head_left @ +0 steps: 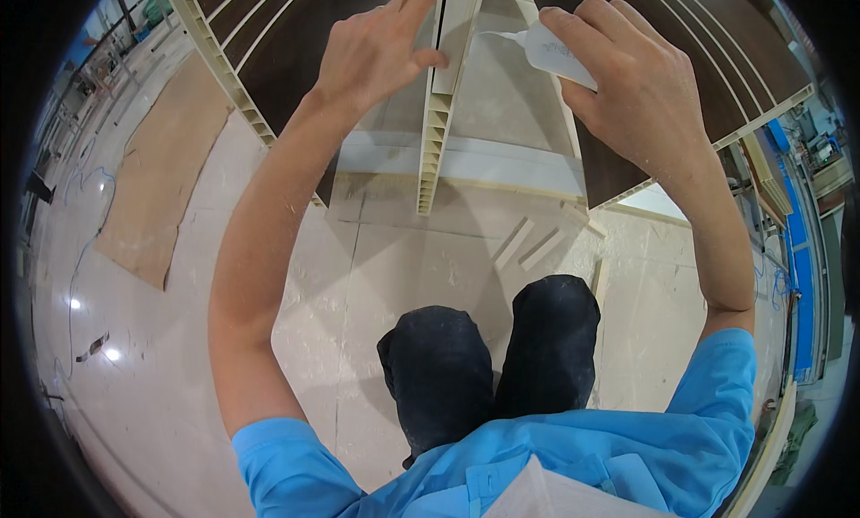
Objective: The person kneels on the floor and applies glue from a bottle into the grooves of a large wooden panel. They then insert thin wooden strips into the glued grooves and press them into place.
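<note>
Held in my right hand [632, 75] is a white squeeze bottle [555, 54], my fingers wrapped round its body. Its thin nozzle points left toward a narrow hollow-core panel [434, 137] that stands on edge in the middle. My left hand [376, 57] lies at the left side of this panel, fingers stretched forward and thumb apart, touching a pale strip [459, 34] along its top. The far fingertips are cut off by the frame's upper edge. Dark brown hollow-core panels with pale lines rise on the left [278, 52] and on the right [717, 61].
Thin pale wooden strips [528, 242] lie on the tiled floor in front of my knees [439, 348]. A brown cardboard sheet [166, 169] is spread at the left, with a blue cord [73, 258] beyond it. Blue-edged equipment [802, 258] stands at the far right.
</note>
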Action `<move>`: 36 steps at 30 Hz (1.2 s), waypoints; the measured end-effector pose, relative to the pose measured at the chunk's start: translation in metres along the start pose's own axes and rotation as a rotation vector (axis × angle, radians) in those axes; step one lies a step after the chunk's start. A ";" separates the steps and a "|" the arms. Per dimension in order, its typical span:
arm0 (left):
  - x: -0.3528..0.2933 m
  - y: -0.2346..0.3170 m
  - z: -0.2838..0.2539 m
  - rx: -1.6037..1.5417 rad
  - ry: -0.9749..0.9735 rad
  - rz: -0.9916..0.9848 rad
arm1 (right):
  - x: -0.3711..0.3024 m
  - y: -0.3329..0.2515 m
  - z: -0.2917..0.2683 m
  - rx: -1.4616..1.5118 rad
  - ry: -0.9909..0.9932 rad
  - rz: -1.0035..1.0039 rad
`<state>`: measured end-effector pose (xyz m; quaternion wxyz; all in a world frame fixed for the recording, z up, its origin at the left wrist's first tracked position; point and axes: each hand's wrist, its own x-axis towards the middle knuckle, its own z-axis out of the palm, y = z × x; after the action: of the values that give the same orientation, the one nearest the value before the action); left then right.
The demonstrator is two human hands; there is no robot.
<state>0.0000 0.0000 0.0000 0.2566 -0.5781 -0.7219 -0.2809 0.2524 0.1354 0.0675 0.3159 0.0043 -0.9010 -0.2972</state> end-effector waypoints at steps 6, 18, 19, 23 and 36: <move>0.000 0.002 -0.001 0.002 0.031 0.013 | 0.010 -0.001 -0.017 0.008 0.012 -0.013; -0.001 0.004 -0.001 0.031 0.036 -0.014 | 0.026 0.012 -0.044 0.003 0.043 -0.067; -0.003 0.005 0.002 0.037 0.077 -0.001 | 0.027 0.013 -0.045 -0.001 0.044 -0.064; -0.003 -0.003 0.012 -0.021 0.061 -0.038 | 0.031 0.015 -0.050 -0.050 0.034 -0.043; -0.006 -0.009 0.018 0.021 0.108 0.033 | 0.046 0.021 -0.072 -0.031 0.072 0.003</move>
<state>-0.0082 0.0075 -0.0180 0.3058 -0.5711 -0.7003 -0.2998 0.2606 0.1053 0.1497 0.3485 0.0085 -0.8845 -0.3102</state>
